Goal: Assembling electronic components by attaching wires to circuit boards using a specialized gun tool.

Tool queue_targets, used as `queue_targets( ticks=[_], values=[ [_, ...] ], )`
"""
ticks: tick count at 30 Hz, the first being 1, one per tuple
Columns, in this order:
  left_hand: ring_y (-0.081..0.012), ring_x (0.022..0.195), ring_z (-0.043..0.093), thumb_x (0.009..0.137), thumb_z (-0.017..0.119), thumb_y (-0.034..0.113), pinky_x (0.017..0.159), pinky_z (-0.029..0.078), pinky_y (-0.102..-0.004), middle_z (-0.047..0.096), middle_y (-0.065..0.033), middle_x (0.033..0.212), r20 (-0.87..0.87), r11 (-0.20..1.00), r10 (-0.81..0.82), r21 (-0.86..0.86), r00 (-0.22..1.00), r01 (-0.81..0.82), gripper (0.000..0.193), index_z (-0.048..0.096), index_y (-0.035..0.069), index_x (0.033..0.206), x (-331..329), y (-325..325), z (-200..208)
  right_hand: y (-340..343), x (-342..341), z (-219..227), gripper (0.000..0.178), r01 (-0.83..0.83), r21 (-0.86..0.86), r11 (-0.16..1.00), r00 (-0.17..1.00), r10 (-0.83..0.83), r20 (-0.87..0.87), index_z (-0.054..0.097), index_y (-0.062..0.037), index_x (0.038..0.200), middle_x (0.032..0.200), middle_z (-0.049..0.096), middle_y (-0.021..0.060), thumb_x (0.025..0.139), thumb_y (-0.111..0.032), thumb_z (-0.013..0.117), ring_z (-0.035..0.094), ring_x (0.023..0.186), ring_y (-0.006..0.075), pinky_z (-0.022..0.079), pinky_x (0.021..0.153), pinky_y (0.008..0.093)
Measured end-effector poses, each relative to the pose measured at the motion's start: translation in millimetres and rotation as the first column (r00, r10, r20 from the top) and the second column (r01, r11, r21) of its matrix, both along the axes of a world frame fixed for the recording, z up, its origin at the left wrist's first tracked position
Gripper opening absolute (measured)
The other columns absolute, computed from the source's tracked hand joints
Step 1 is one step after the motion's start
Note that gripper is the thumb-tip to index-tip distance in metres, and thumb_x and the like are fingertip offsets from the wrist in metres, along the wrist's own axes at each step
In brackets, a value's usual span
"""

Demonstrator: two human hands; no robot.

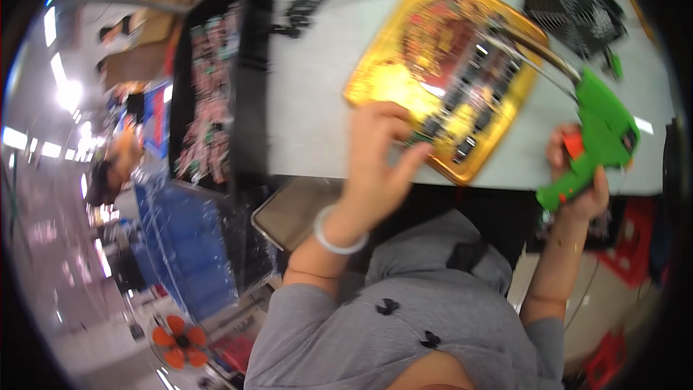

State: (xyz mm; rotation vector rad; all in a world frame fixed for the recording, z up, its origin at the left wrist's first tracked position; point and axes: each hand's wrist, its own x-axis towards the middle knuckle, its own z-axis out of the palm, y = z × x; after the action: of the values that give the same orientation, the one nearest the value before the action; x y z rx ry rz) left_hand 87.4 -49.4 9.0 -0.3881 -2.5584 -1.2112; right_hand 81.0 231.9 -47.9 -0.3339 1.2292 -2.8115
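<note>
My right hand (582, 172) is wrapped around the grip of a green soldering gun (605, 124) with an orange trigger. Its metal front tubes reach left over a shiny yellow tray (375, 85). At the tray's near left edge, my left hand (382, 146) has its thumb and fingers closed around what looks like a small green circuit board (419, 139), partly hidden and blurred. Inside the tray lie rows of black components (465, 81) and a pile of small reddish and golden parts (433, 37).
Left of the tray stands a black bin (249, 94) full of pinkish wired parts (209, 101). A black fan with a round guard (570, 3) lies at the far right of the white table (307, 108). Blue plastic-wrapped crates (180, 238), an orange-bladed fan (179, 341) and another person (115, 166) are at left.
</note>
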Motion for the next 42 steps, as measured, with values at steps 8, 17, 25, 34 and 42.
queue_targets(
  ticks=[8,17,25,34,42],
  values=[
    [-0.0272,0.102,0.054,0.089,0.046,0.011,0.095,0.034,-0.0438,0.059,-0.0157,0.098,-0.084,0.730,-0.260,0.635,0.962,0.253,0.015,0.037,0.004,0.098,24,21,1,-9,0,5,0.054,-0.159,-0.069,0.985,0.978,0.148,-0.145,0.037,0.0019,0.118,0.111,0.043,0.0153,0.081,-0.035,0.048,0.040,0.083,0.0184,0.032,0.071,0.0283],
    [-0.0166,0.069,0.056,0.090,0.042,0.012,0.076,0.047,-0.0352,0.053,-0.0085,0.075,0.111,0.452,-0.203,0.892,0.973,-0.008,0.010,0.038,0.007,0.098,37,-88,100,-7,2,2,0.051,-0.054,-0.105,0.993,0.998,0.049,-0.046,0.038,0.0034,0.115,0.108,0.044,0.0152,0.081,-0.032,0.050,0.041,0.082,0.0179,0.034,0.071,0.0272],
    [-0.0084,0.061,0.052,0.086,0.053,0.020,0.057,0.044,-0.0212,0.055,-0.0010,0.076,0.204,0.800,0.245,0.509,0.948,-0.317,0.018,0.055,0.006,0.097,-87,-316,169,-19,0,15,0.050,-0.028,-0.147,0.989,1.000,0.027,-0.005,0.039,0.0055,0.110,0.098,0.043,0.0133,0.080,-0.032,0.051,0.041,0.075,0.0150,0.033,0.067,0.0263],
    [-0.0076,0.048,0.042,0.083,0.056,0.033,0.042,0.032,-0.0205,0.051,0.0030,0.065,0.463,0.728,0.460,0.291,0.758,-0.620,0.026,0.059,0.011,0.096,-196,-470,50,-19,-6,15,0.056,0.117,-0.041,0.992,0.979,-0.108,0.176,0.043,0.0058,0.109,0.099,0.050,0.0171,0.073,-0.036,0.055,0.047,0.076,0.0201,0.038,0.069,0.0300],
    [-0.0203,0.086,0.058,0.079,0.058,0.016,0.079,0.043,-0.0287,0.061,-0.0118,0.094,-0.270,0.893,0.254,-0.303,0.929,-0.332,0.027,0.058,0.001,0.102,-272,-280,107,-12,-5,27,0.057,0.047,-0.068,0.997,0.989,-0.037,0.144,0.049,0.0053,0.105,0.092,0.055,0.0195,0.070,-0.039,0.057,0.049,0.072,0.0208,0.038,0.065,0.0294]
  ],
)
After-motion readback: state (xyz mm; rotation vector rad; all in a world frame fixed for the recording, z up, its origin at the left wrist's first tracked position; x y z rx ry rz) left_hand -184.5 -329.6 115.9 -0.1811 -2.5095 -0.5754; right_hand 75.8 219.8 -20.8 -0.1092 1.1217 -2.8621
